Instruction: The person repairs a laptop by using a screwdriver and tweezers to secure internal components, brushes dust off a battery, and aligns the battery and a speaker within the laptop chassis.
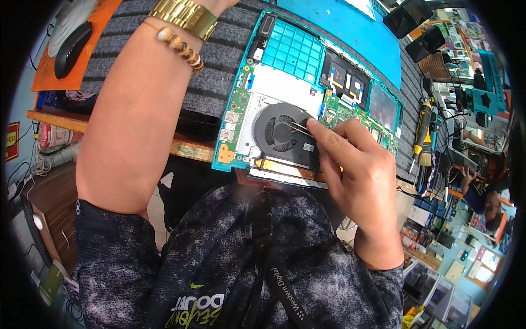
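Note:
An opened laptop base with a teal shell lies at the edge of the workbench, its inner parts exposed. My right hand pinches slim metal tweezers, whose tips are over the round black cooling fan. Beside the fan are a green circuit board, a bare silver plate and a copper-coloured heat pipe. My left arm reaches past the laptop's left side. Only a sliver of my left hand shows at the top edge; its fingers are out of view.
A striped grey mat covers the bench, with a blue mat at the back. To the right lie a yellow-black screwdriver and a brush. A black mouse rests at far left. Another person is at far right.

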Demonstrator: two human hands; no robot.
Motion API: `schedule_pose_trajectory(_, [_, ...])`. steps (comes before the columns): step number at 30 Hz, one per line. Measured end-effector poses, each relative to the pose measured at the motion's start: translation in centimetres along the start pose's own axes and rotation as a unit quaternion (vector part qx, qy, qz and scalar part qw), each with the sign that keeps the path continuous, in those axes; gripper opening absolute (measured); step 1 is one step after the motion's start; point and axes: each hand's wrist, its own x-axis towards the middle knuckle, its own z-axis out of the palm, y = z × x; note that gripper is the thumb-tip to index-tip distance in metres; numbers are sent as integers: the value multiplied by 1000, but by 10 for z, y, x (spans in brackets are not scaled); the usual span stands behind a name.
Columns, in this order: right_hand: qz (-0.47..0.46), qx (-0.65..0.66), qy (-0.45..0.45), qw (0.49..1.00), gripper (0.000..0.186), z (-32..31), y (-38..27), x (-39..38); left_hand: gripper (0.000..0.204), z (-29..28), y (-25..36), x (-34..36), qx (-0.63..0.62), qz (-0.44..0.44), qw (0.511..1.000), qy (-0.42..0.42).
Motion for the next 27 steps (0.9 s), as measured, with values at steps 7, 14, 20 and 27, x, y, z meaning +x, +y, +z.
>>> schedule_pose_trajectory(7, [-13, 4, 6, 1000, 40, 3, 0, 2, 30, 13, 5, 7, 33, -42, 996, 70])
schedule_pose_trajectory(14, [-14, 6, 1, 1000, 40, 3, 1, 2, 31, 8, -3, -2, 28, -6, 999, 38])
schedule_pose_trajectory(20, [-20, 11, 1, 1000, 40, 2, -3, 4, 32, -8, 1, 6, 20, 23, 999, 14])
schedule_pose_trajectory(27, [29, 42, -7, 999, 38, -3, -3, -1, 33, 6, -2, -3, 32, 18, 999, 11])
